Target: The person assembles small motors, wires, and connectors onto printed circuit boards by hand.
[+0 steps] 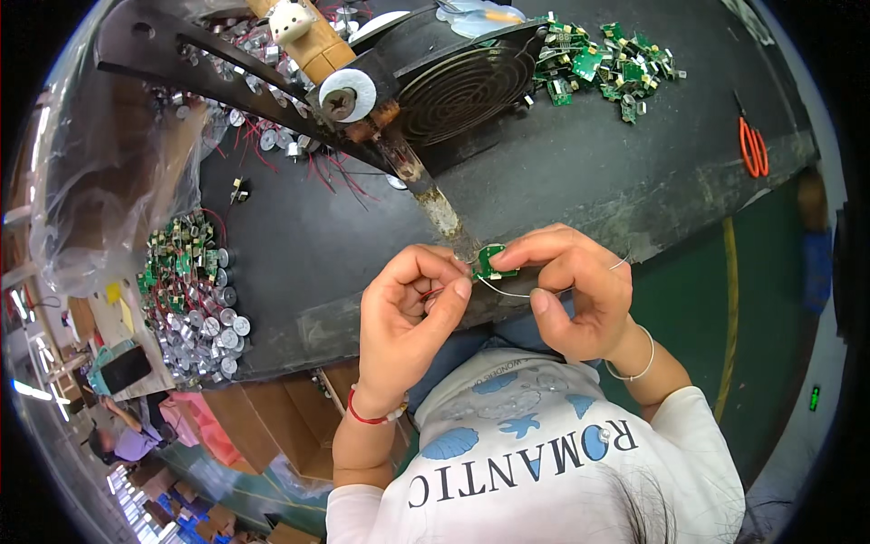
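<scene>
A: Okay, quick pass, biggest first. Table (290,227)?

B: Heaps could mix if knocked — silver cans (204,335) on the left, spare green boards (607,68) at far right. Matte black top, scuffed near edge.

A: Fan (471,95)?

B: Can't tell if it's running. Black, ringed guard.

A: Soldering iron (441,213)?

B: Main hazard, I'd judge. If hot, one slip could burn fingertips, since they sit right beside the tip. Crusty, mottled metal rod, wooden handle. Tip contact with the board: can't tell.

A: Hands?

B: Left hand (403,313) pinched, thumb to forefinger, on red wire (433,292). Right hand (584,295) has its forefinger on the board, thumb and other fingers closed on pale wire (504,292).

A: Circuit board (490,257)?

B: Between the hands at the iron's tip, over the table's near edge. Could skew if that forefinger eases off. Flat, green, hard-edged.

A: Wires?

B: Red could tear loose if tugged. Pale one could bend off target if pushed too hard; it's thin, smooth, gently curved.
</scene>
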A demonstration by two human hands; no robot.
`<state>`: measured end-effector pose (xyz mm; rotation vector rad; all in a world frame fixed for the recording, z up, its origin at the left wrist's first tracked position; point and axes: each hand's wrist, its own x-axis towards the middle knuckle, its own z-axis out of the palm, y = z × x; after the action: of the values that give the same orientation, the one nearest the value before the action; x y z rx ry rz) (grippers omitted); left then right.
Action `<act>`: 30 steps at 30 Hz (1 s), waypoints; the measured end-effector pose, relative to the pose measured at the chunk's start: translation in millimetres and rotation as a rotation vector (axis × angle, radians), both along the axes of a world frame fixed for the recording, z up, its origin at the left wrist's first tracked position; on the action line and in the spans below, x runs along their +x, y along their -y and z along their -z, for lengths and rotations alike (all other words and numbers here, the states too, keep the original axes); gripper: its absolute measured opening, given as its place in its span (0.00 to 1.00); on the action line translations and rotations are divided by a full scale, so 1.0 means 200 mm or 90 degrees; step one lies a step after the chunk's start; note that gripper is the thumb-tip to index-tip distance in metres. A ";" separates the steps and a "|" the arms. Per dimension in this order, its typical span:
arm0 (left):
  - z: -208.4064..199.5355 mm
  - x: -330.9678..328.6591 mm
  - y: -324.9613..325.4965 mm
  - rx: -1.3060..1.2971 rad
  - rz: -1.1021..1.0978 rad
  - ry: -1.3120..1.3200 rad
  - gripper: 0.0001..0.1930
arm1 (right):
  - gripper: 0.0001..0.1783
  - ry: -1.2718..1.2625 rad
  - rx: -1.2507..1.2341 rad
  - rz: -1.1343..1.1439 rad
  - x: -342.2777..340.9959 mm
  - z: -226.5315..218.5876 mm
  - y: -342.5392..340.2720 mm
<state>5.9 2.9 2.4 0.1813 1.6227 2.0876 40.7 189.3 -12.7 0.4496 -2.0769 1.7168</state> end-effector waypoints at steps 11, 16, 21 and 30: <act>-0.03 0.00 -0.03 0.033 -0.037 -0.023 0.05 | 0.08 -0.047 0.015 0.026 -0.03 -0.01 0.01; 0.00 0.03 -0.01 -0.007 -0.023 -0.016 0.04 | 0.09 0.031 -0.015 0.005 0.02 0.01 0.01; 0.02 0.06 -0.02 0.030 -0.049 -0.008 0.04 | 0.08 -0.014 0.002 0.018 0.02 0.02 0.02; 0.02 0.08 -0.08 -0.028 -0.152 -0.147 0.04 | 0.08 -0.056 0.053 0.072 0.00 -0.01 0.06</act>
<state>22.3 18.9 -2.1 0.2306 1.9052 2.2758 41.6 178.2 -10.8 0.4171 -2.0749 1.5251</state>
